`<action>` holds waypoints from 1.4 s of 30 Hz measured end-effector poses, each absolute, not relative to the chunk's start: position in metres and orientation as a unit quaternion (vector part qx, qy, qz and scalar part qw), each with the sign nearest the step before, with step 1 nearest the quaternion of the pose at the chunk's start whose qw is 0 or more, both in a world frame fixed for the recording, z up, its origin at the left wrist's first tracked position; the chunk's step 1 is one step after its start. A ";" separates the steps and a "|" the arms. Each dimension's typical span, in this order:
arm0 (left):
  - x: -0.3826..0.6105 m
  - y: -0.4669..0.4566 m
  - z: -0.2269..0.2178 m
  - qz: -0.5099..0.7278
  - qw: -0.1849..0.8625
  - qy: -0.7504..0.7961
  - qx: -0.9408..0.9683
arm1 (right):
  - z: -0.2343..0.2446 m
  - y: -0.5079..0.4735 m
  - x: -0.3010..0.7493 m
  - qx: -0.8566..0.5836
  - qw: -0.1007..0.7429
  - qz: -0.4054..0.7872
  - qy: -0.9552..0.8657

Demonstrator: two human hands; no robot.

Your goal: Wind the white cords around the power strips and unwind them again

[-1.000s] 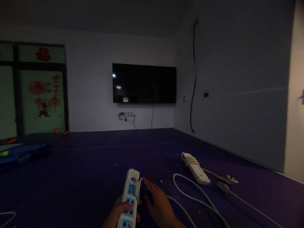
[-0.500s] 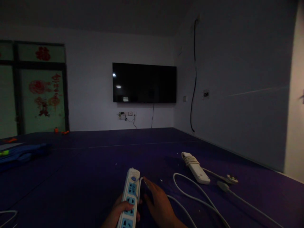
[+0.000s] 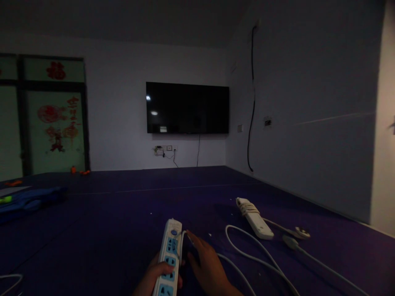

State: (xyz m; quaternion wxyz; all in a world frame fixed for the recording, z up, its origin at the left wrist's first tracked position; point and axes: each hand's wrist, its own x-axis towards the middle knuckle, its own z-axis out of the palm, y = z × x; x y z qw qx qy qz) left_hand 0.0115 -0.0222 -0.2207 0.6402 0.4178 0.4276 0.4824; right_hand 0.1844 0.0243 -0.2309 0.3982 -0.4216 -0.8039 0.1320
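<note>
My left hand (image 3: 156, 276) is wrapped round a white power strip (image 3: 169, 253) with blue sockets, holding it at the bottom middle above the dark purple floor (image 3: 117, 222). My right hand (image 3: 206, 267) rests just right of the strip, fingers together and bent near the strip's white cable (image 3: 247, 257); whether it grips the cable is too dark to tell. The cable loops off to the right across the floor.
A second white power strip (image 3: 254, 218) with cord wound round it lies to the right, a plug (image 3: 300, 233) beside it. A black TV (image 3: 187, 108) hangs on the far wall. A blue object (image 3: 27, 201) lies at left. A white wall runs along the right.
</note>
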 end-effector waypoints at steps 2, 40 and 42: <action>0.012 -0.023 -0.220 0.489 0.637 0.425 0.418 | -0.231 0.025 0.184 -0.420 0.399 0.134 -0.804; 0.010 -0.026 -0.223 0.497 0.640 0.411 0.419 | -0.231 0.026 0.184 -0.420 0.398 0.152 -0.801; 0.010 -0.025 -0.223 0.499 0.637 0.411 0.420 | -0.231 0.027 0.184 -0.419 0.397 0.152 -0.802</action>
